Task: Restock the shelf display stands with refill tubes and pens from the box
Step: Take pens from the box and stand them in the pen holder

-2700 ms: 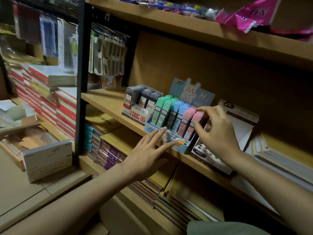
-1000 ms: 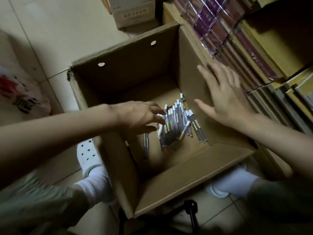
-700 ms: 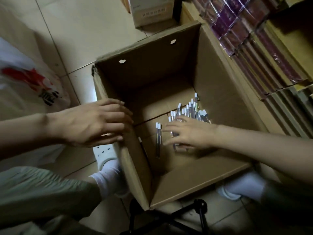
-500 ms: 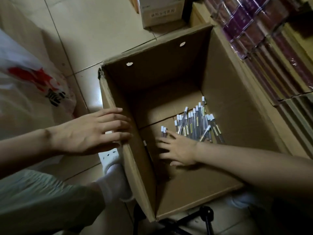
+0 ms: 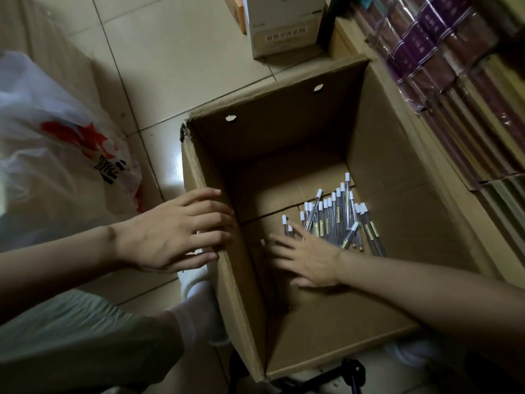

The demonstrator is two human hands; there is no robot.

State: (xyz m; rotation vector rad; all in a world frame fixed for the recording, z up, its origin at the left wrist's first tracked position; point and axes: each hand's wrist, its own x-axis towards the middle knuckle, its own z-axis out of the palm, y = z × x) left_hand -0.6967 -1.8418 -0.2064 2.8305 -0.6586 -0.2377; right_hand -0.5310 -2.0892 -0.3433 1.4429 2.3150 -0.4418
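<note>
The left hand lies flat-fingered on the box wall, likely steadying it. The right hand, fingers spread and holding nothing, reaches toward the tubes, right of center.

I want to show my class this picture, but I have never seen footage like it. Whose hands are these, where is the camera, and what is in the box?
There is no machine here. A person wears a camera on the head, so you look down along both arms. The left hand rests with straight fingers on the near-left wall of an open cardboard box standing on a tiled floor. The right hand is inside the box, fingers spread on its bottom beside a loose heap of clear tubes with white caps. It is blurred, and it does not seem to hold anything. A white plastic bag lies to the left, and wrapped books sit on a shelf at the right.
</note>
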